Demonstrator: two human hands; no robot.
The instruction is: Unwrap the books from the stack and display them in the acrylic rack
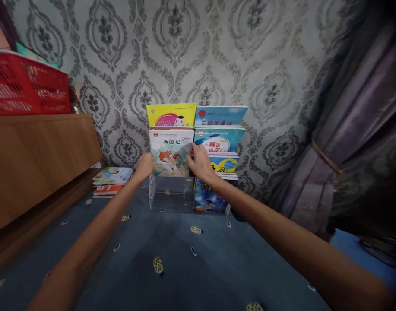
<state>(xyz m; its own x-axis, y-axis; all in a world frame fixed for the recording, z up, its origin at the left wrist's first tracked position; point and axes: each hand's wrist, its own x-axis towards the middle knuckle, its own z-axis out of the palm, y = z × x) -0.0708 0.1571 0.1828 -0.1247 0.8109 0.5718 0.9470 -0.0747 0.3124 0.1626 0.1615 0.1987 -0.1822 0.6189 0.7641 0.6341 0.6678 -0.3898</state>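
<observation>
A patterned grey wall [217, 52] fills the far side of the scene, and a dark blue carpet [172, 250] with small yellow spots covers the floor in front of it. A purple curtain [356, 129], tied back with a cord, hangs on the right. On the left stands a wooden cabinet [39, 160] with a red basket [26, 86] on top. Against the wall, in the middle, a clear plastic rack [170, 194] stands on the carpet and holds books in stepped rows. Its right column is full of blue-covered books [219, 138], while the nearest pocket of the left column looks bare. A small stack of books [110, 181] lies flat on the carpet to the left of the rack, near the cabinet. A yellow book [170, 114] stands at the far top of the left column, and just in front of it is a picture book [168, 151] with a white band across its top. The left hand [145, 166] has its fingers curled round this book's left edge. The right hand [199, 162] pinches the right edge near the upper corner, its fingers closed on the cover. The book stands upright between both hands, above the clear front pocket.
</observation>
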